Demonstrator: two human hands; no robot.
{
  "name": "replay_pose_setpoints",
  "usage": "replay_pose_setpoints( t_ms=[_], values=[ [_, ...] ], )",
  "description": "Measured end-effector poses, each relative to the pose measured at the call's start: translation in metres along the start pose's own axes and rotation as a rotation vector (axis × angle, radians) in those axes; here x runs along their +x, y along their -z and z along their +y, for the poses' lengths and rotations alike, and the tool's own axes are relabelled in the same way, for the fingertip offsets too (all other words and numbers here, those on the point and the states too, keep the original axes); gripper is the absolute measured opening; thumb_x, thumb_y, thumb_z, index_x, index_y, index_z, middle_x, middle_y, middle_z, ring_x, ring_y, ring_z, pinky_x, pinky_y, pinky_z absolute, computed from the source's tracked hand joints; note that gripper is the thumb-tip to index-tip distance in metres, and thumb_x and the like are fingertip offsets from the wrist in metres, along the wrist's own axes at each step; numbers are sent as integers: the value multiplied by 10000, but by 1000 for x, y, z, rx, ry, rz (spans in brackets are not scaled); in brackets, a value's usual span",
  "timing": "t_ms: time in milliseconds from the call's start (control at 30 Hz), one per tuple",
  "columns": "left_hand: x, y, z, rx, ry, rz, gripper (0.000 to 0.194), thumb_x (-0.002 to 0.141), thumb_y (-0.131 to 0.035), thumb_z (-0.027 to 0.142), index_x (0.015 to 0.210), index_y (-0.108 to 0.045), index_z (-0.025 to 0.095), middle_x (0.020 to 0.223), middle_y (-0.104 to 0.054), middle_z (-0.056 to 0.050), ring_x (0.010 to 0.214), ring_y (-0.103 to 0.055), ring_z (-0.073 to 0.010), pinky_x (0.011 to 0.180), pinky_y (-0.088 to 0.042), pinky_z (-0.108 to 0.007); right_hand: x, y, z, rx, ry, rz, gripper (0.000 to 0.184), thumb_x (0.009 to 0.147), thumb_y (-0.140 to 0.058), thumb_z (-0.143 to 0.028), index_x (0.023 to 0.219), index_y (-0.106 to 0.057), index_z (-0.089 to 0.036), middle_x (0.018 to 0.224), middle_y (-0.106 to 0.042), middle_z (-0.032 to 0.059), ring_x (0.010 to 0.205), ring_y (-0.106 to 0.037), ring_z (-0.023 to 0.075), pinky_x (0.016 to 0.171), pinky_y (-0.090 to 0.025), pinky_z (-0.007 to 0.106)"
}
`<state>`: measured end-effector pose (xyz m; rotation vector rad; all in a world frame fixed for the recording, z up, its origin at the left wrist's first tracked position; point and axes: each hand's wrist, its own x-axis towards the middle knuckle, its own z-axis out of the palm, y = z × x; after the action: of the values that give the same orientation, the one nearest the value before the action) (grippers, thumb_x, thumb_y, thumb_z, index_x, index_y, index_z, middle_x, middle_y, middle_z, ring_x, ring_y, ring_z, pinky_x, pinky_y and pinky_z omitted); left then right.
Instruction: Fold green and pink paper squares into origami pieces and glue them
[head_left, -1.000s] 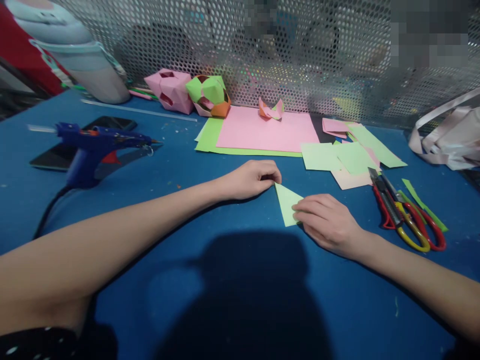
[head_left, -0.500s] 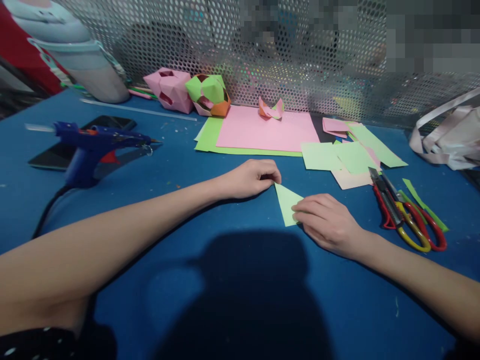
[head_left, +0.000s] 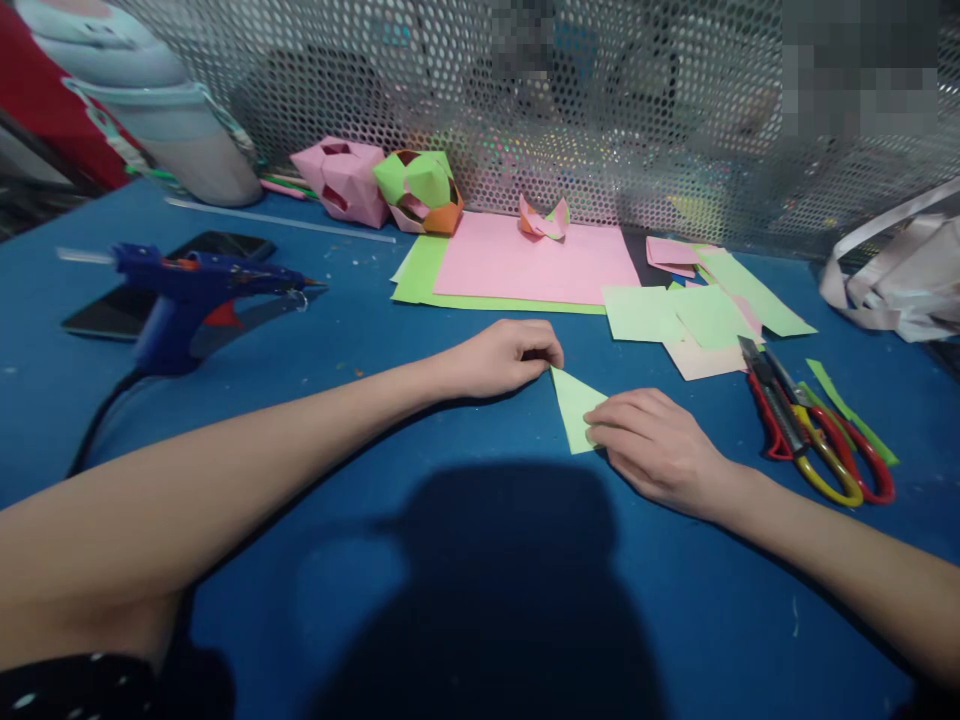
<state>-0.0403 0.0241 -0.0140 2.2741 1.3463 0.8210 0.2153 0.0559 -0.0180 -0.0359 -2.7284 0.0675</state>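
- My left grip (head_left: pixel 504 358), mid-frame, is curled loosely with a gap inside the fingers; thumb and fingertips come together at the top corner of the folded paper. I cannot tell whether they pinch it or only press on it.
- My right grip (head_left: pixel 656 448), right of centre, lies low with the fingers close together, tips over the right edge of that paper. The thumb is hidden, so I cannot say whether it clasps from beneath.
- The folded paper (head_left: pixel 576 412), pale green and roughly triangular, lies between both hands at the centre of the frame, flat on the blue surface (head_left: pixel 420 440).
- I read the step in hand as lining up and creasing a fold. To me, the next move calls for one hand pinning the paper while the other presses firmly along the crease, corners kept matched.
- Right of the hands lie a cutter (head_left: pixel 776 400) and scissors (head_left: pixel 823 440), just beside each other.
- Loose green squares (head_left: pixel 643 312) lie upper right; a large pink sheet (head_left: pixel 532 265) lies upper centre.
- At left, I see a glue gun (head_left: pixel 180 285), well apart from the paper.
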Motion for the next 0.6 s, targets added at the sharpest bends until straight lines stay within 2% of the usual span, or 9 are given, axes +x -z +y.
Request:
replay_pose_setpoints(
  t_ms=[267,333,400,467,500,533,600],
  values=[
    [0,0,-3,5,48,38,229,777,-462,46,865,-652,138,884,-644,-25,828,-602,-129,778,-465,-243,-1,3,-1,-25,44,-68,243,865,-507,-149,1070,-631,-110,1113,-667,121,1018,-587,233,893,-425,422],
    [0,-1,-1,-1,128,123,254,760,-450,29,883,-644,138,880,-647,-22,815,-599,-130,763,-469,-248,0,4,-3,-33,49,-67,246,863,-506,-150,1071,-631,-106,1112,-667,120,1025,-583,232,904,-417,420],
    [0,-3,8,13,217,274,268,750,-440,20,907,-624,134,885,-637,-28,797,-590,-135,734,-472,-255,1,5,-4,-44,52,-60,244,862,-502,-145,1065,-633,-107,1096,-674,118,1015,-582,229,895,-414,414],
    [-3,-8,24,70,209,392,253,770,-432,31,930,-597,136,909,-615,-41,799,-571,-146,726,-475,-271,1,6,-4,-57,53,-62,244,864,-500,-146,1064,-634,-107,1086,-676,115,996,-579,226,875,-413,406],
    [-6,-12,35,123,146,392,235,793,-432,39,938,-588,139,925,-608,-50,836,-563,-156,769,-474,-290,1,6,-4,-64,57,-64,244,867,-498,-151,1064,-634,-105,1087,-675,116,985,-576,226,865,-412,404],
    [-10,-17,45,185,68,337,224,809,-423,39,934,-580,140,946,-605,-64,888,-553,-174,813,-467,-313,1,6,-5,-72,63,-64,243,869,-496,-157,1061,-634,-102,1082,-673,119,971,-572,226,854,-410,402],
    [-20,-29,64,336,-85,136,191,828,-406,39,856,-562,144,913,-591,-83,882,-537,-198,822,-458,-342,1,6,-6,-95,72,-65,225,871,-490,-170,1020,-644,-100,997,-678,120,921,-563,225,816,-405,396]
  ],
)
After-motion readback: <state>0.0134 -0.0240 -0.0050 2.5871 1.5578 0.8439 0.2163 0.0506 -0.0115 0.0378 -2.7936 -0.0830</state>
